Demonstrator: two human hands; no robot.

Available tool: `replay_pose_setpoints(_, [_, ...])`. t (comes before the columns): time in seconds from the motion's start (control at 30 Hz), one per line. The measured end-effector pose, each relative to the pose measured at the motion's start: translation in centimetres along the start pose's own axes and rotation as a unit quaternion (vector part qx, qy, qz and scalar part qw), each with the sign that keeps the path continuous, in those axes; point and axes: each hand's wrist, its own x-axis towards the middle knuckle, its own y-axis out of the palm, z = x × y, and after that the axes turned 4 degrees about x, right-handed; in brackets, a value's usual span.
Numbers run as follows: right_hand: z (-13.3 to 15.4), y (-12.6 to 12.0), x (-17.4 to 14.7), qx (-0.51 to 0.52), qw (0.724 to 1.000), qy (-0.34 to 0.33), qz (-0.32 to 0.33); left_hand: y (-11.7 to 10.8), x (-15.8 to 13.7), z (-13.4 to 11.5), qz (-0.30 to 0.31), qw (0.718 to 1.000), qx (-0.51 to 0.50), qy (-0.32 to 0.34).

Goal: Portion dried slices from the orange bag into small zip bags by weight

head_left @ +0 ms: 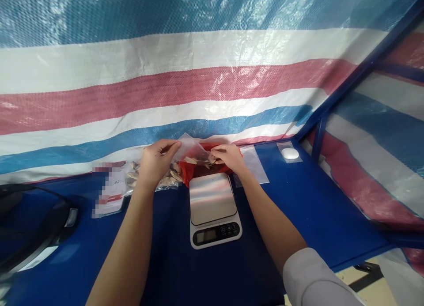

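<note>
My left hand (157, 161) pinches the upper left edge of a small clear plastic bag (189, 146) between thumb and forefinger. At the right end of this bag, my right hand (230, 156) is closed in a pinch. A pale dried piece shows at its fingertips, but I cannot tell whether it or the bag's edge is gripped. Beneath both hands lies an open red plastic bag (187, 171) with pale dried pieces (191, 160) at its mouth. Partly behind my left wrist, a clear bag of dried slices (170, 179) rests on the table.
A white digital kitchen scale (212, 199) stands in front of the red bag on the blue table (298, 209). Flat clear bags (256, 164) and a white oval object (290, 153) lie rightward. Leftward are a card or phone-like item (112, 193) and a black strapped device (49, 228).
</note>
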Motion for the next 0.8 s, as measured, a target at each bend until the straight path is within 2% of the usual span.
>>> replay_pose_setpoints(0.13, [-0.8,0.1,0.5,0.009,1.0,0.01,-0.015,-0.2,1.4,-1.0,-0.003,0.999,0.028,0.04])
replay_pose_setpoints(0.27, [-1.5,0.3,0.8,0.011,1.0,-0.014,-0.011,-0.7,2.9,-2.0,0.022,0.996,0.057,0.067])
replay_pose_setpoints(0.5, [-1.0,0.0,0.5,-0.015,0.999,-0.016,-0.028,-0.8,3.4,-2.8,0.04,0.995,0.061,0.07])
replay_pose_setpoints(0.8, [-0.7,0.0,0.5,0.009,1.0,0.0,-0.027,-0.7,3.6,-3.3,0.056,0.995,0.051,0.066])
